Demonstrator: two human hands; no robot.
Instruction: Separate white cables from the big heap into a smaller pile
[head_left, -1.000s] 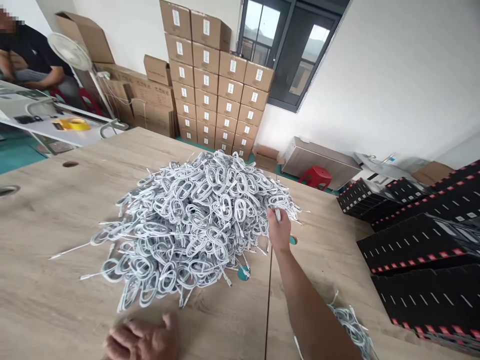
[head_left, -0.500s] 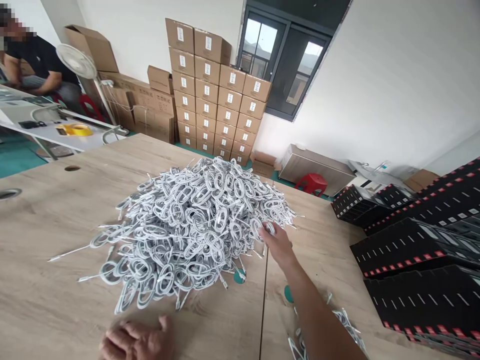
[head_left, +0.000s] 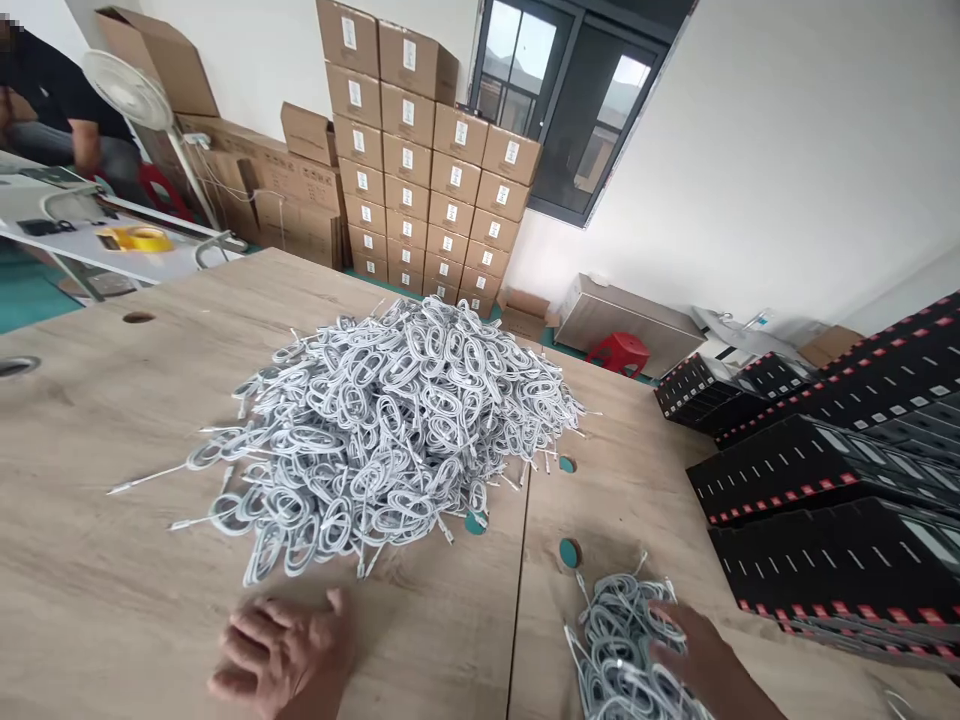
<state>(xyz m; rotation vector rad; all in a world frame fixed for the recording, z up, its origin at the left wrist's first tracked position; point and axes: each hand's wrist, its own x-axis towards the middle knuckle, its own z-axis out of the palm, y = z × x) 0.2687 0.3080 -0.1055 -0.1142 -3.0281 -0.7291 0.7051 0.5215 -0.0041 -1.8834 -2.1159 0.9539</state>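
Observation:
A large heap of coiled white cables [head_left: 405,420] lies on the wood-grain table [head_left: 435,640]. At the right front is a smaller pile of the same coiled cables [head_left: 615,650]. My right hand [head_left: 694,650] is over this pile, its thumb and fingers around a coiled white cable [head_left: 666,628] at the pile's edge; motion blurs it a little. Palm down on the table in front of the big heap, my left hand [head_left: 281,645] holds nothing, with its fingers loosely bent and its thumb apart.
Black boxes with red marks [head_left: 817,550] are stacked along the right side. Round holes [head_left: 570,552] and a seam break the tabletop. Stacked cartons [head_left: 409,160] stand behind the table. A person [head_left: 60,110] sits at the far left near a fan [head_left: 127,90].
My right hand has moved from the right side of the big heap, carrying a coiled cable, toward me to the smaller pile. My left hand stays near its place. The view has shifted slightly.

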